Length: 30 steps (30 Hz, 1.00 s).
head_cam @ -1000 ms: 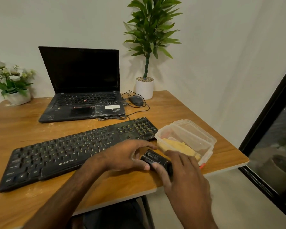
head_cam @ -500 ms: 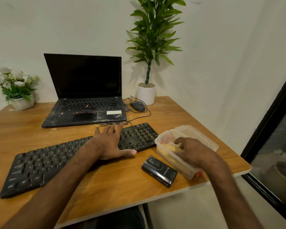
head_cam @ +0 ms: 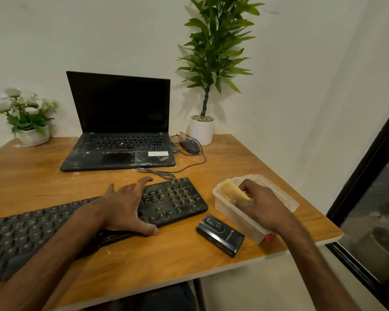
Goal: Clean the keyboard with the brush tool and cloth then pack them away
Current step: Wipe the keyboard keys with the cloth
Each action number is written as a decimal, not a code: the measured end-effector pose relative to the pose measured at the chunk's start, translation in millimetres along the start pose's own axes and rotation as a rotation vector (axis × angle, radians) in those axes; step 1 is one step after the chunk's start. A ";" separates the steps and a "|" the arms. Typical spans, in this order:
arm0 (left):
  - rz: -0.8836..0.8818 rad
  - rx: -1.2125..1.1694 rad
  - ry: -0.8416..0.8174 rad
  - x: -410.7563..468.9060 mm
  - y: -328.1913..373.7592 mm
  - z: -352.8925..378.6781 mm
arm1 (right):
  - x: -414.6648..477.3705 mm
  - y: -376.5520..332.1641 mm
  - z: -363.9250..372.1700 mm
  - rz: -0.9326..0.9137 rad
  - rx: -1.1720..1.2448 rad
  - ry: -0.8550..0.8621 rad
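Note:
A long black keyboard [head_cam: 173, 198] lies slanted across the wooden table [head_cam: 157, 257]. My left hand [head_cam: 126, 207] rests flat on its right half, fingers spread and straight. To the right stands a clear plastic box [head_cam: 238, 217] near the table's edge. My right hand [head_cam: 259, 205] is inside the box and grips a yellow cloth [head_cam: 230, 190], part of which rises above the rim. The black brush tool [head_cam: 220, 234], a small oblong case, lies on the table between the keyboard and the box, untouched.
An open black laptop [head_cam: 119, 131] stands at the back, a wired mouse [head_cam: 189, 146] and cable to its right. A tall potted plant [head_cam: 208, 70] and a small flower pot [head_cam: 29, 120] sit by the wall. The table's right edge drops off just beyond the box.
Both hands let go of the brush tool, which now lies on the table. My left hand went onto the keyboard; my right reached into the box and lifted the yellow cloth.

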State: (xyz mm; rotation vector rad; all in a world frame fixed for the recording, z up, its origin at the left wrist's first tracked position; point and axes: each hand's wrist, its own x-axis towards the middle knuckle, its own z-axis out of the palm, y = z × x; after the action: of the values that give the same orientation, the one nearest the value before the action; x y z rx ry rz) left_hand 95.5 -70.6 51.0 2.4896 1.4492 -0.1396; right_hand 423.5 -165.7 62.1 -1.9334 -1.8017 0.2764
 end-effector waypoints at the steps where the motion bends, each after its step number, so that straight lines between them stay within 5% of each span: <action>1: 0.005 -0.013 -0.005 -7.1 -4.0 0.2 | -0.4 -0.7 -0.1 -0.002 0.014 0.025; 9: 0.084 -0.115 -0.009 -50.7 -22.9 6.4 | -4.0 -32.7 -9.2 0.000 0.265 0.325; 14: 0.046 -0.033 0.043 -56.6 -18.3 14.0 | -8.8 -88.0 -1.7 -0.040 0.575 -0.015; 16: 0.027 0.015 0.079 -57.0 -10.6 18.6 | 3.7 -102.3 12.1 -0.102 0.447 -0.046; 20: 0.046 0.062 0.116 -46.3 8.0 25.9 | 35.7 -133.1 51.7 -0.279 -0.041 0.161; 24: -0.001 0.041 0.201 -44.6 12.5 30.3 | 42.0 -154.7 86.8 -0.509 -0.422 -0.059; 30: -0.111 0.083 0.219 -61.2 -6.4 35.6 | 44.9 -148.9 72.4 -0.399 -0.456 -0.205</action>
State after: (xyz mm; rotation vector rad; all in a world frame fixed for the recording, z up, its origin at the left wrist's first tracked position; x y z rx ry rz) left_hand 61.1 -128.6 28.6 2.5569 1.7020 0.0564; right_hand 264.1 -104.1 77.6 -1.8114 -2.5092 -0.0853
